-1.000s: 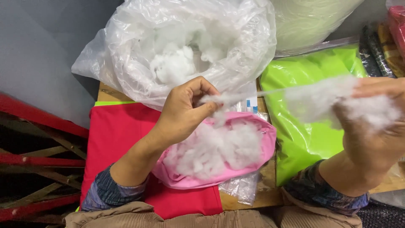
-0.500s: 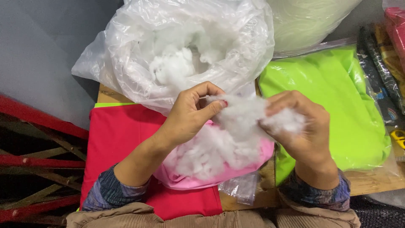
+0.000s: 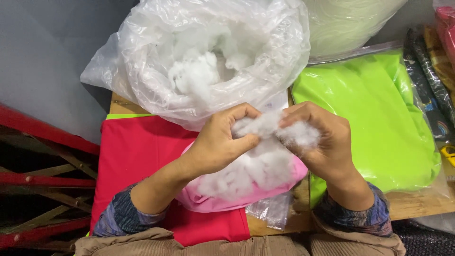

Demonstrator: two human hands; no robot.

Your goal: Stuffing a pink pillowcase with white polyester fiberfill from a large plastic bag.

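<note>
Both hands, left (image 3: 219, 142) and right (image 3: 323, 137), pinch a stuffing tuft (image 3: 275, 128) between closed fingers, directly above the pink cover (image 3: 222, 201); the bag (image 3: 151, 80) sits at 11 o'clock. Small, even pulls would loosen clumps best.
</note>
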